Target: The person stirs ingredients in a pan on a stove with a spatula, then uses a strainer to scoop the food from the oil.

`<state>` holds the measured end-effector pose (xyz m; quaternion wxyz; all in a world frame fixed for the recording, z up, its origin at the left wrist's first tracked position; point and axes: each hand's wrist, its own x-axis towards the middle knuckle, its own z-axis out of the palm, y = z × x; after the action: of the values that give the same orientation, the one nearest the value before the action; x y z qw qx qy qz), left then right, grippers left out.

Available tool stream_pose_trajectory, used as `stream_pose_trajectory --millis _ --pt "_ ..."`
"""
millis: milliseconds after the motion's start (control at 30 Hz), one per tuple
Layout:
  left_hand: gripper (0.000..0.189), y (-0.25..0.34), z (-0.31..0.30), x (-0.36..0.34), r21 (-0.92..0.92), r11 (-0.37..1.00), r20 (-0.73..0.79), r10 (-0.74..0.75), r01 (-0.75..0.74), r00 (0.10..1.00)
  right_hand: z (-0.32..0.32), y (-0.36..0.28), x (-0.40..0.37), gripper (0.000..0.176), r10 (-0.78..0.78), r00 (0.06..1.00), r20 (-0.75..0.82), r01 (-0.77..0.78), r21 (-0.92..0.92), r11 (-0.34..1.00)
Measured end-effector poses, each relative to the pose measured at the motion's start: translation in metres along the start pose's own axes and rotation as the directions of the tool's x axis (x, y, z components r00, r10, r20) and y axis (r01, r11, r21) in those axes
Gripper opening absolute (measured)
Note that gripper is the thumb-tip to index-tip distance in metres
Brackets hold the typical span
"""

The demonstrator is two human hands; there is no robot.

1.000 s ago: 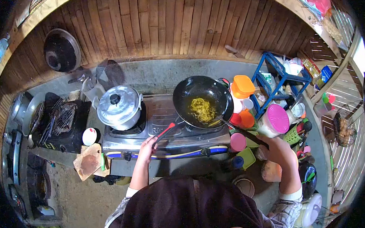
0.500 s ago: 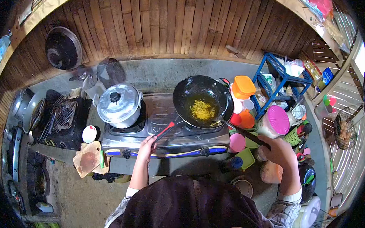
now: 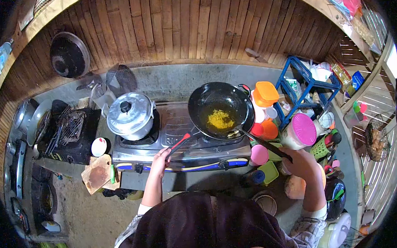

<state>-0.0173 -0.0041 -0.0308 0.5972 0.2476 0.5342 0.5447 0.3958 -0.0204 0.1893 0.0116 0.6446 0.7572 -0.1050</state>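
A black wok [image 3: 220,108] sits on the right burner of a steel gas stove [image 3: 181,145], with a small heap of yellow food [image 3: 220,119] in its middle. My left hand [image 3: 161,159] grips the wok's red and black handle [image 3: 179,143]. My right hand [image 3: 298,160] holds a long dark spatula [image 3: 260,142], whose tip rests at the wok's near right edge beside the food.
A lidded steel pot [image 3: 130,115] occupies the left burner. Right of the stove stand orange, pink and green plastic containers [image 3: 270,120] and a blue rack [image 3: 306,87]. A black grill stove [image 3: 69,133], a white cup [image 3: 98,147] and a cutting board [image 3: 98,173] lie left.
The yellow food, spread out a second ago, is now gathered into a compact heap in the wok's middle. Both hands keep their grips and have hardly shifted.
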Motion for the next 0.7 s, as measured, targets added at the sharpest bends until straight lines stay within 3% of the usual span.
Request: stream_pose_trajectory --millis 167,700 --pt "0.026 0.0 0.0 0.001 0.012 1.0 -0.008 -0.007 0.007 1.0 0.007 0.004 0.003 0.036 -0.065 0.997 -0.033 0.062 -0.072 0.995" --pt "0.021 0.0 0.0 0.001 -0.006 1.0 0.006 -0.013 0.013 1.0 0.013 -0.003 0.019 0.034 -0.087 0.996 -0.032 0.085 -0.055 0.995"
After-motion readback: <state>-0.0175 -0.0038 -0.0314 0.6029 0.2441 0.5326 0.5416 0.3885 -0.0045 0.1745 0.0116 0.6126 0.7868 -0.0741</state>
